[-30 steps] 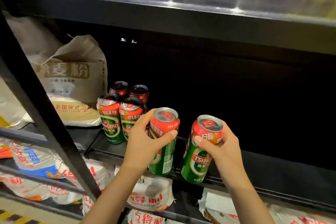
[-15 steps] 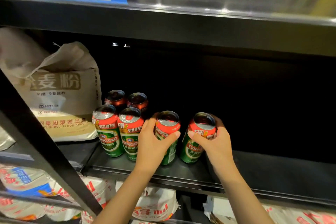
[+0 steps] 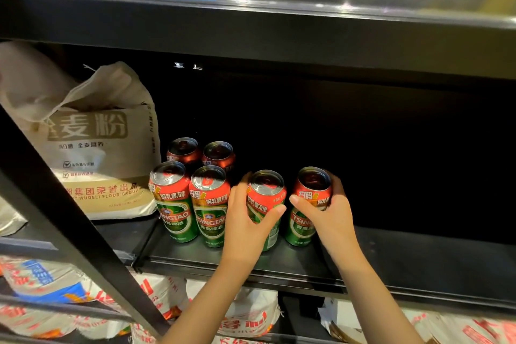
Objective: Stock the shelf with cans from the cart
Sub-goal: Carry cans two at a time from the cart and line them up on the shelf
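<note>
Inspection, head view. My left hand (image 3: 245,229) is wrapped on the left can (image 3: 265,204): thumb across the front label, fingers round the back, out of sight. My right hand (image 3: 332,220) is clamped likewise on the right can (image 3: 310,204), thumb on the red band, fingers behind the top rim. Both cans appear upright w/ bases on the shelf (image 3: 418,260), near its front edge; contact at the left can's base is partly hidden by the hand, so I can't confirm it fully.

Handling, my judgement: tall aluminium beer cans, tabs unopened, so prob. full. Moderately heavy for one hand, stiff under a side grip while sealed. Wall is thin, will dent if squeezed hard or knocked. Printed surface looks smooth, likely a bit slippery. Best hold is mid-body to upper body, as now; avoid pinching the rim only.

Containers/contents: the shelf bay holds four more cans: two front cans (image 3: 192,204) just left of the left can, upright and side by side, and two rear cans (image 3: 201,153) directly behind them in shadow. The right can stands a little apart from the left one. Rest of the bay to the right is dark; nothing made out there. A flour sack (image 3: 103,148) fills the neighbouring bay on the left. Printed bags (image 3: 245,315) lie on the level below. Cart not in view.
</note>
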A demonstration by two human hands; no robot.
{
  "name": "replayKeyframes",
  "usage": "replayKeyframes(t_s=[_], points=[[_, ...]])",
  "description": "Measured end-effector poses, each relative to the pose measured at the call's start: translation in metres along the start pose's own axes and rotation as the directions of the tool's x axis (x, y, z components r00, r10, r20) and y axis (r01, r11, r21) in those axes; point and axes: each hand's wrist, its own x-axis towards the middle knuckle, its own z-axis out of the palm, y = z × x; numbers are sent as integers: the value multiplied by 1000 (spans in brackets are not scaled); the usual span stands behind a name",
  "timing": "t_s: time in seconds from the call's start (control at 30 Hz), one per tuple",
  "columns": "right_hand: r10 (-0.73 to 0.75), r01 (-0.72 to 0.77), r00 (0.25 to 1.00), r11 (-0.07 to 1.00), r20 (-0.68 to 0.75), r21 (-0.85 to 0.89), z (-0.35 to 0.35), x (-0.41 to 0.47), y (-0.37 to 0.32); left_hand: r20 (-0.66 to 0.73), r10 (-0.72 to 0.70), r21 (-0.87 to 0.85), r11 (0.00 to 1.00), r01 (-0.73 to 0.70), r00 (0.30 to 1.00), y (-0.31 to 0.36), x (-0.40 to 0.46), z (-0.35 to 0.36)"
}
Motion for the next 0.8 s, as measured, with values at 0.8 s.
replayKeyframes(t_s=[0.8], points=[[169, -173, 985, 969, 37, 179, 10, -22, 67, -120, -99, 132, 985, 114, 988, -67, -33, 23]])
